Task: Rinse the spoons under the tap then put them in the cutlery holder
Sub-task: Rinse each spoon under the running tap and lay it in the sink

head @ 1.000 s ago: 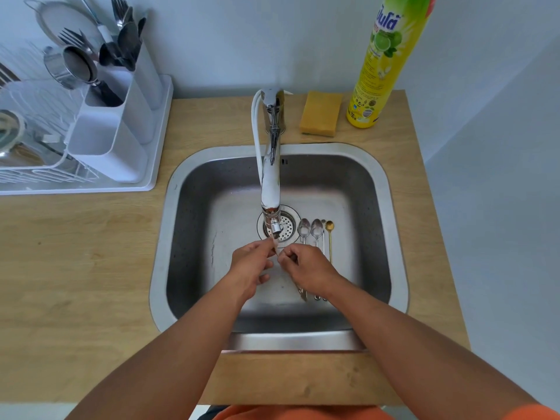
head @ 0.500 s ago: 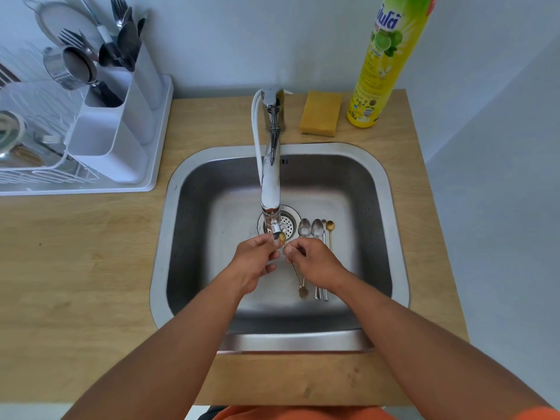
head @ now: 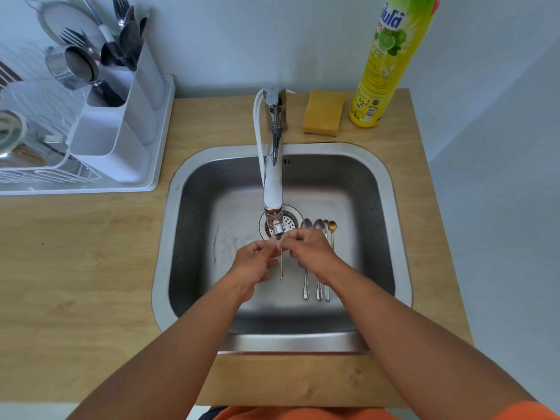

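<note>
Under the tap spout (head: 276,228), my left hand (head: 256,263) and my right hand (head: 309,253) meet and together pinch the bowl end of a thin gold spoon (head: 281,265). Its handle hangs down between them over the sink floor. Several more spoons (head: 316,259) lie side by side in the steel sink (head: 188,237) right of the drain, partly hidden by my right hand; one is a small gold spoon (head: 332,227). The white cutlery holder (head: 121,122) stands on the counter at the back left, with forks and spoons in its rear compartments.
A white dish rack (head: 39,153) with metal cups sits left of the holder on a white tray. A yellow sponge (head: 322,116) and a tall yellow dish-soap bottle (head: 385,62) stand behind the sink. The wooden counter (head: 75,268) surrounds the sink.
My right hand lifted the thin gold spoon off the sink floor and brought it under the spout. Its handle now hangs upright between both hands, which moved slightly up toward the tap.
</note>
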